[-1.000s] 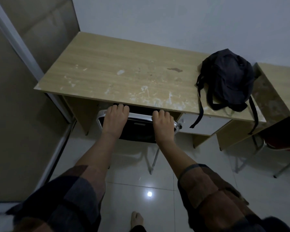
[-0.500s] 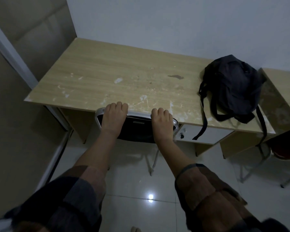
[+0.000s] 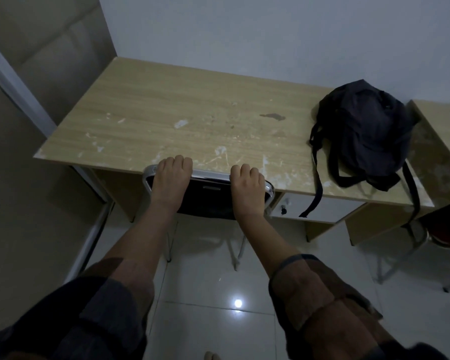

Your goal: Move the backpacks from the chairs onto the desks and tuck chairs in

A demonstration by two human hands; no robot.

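Note:
A black backpack (image 3: 365,131) lies on the right end of the wooden desk (image 3: 182,120), its straps hanging over the front edge. A black chair with a chrome frame (image 3: 208,198) stands under the desk's front edge, only its backrest and legs showing. My left hand (image 3: 170,179) and my right hand (image 3: 247,187) both grip the top rail of the backrest, fingers curled over it. The chair's seat is hidden beneath the desk.
A second desk (image 3: 444,126) adjoins on the right, with a red-seated chair (image 3: 442,235) pulled out below it. A drawer with a lock (image 3: 309,209) sits under the first desk. Walls stand behind and to the left; the floor is white tile.
The chair has slid further under the desk with both hands on its backrest. My fingers have curled tighter over the rail, and the view has moved closer.

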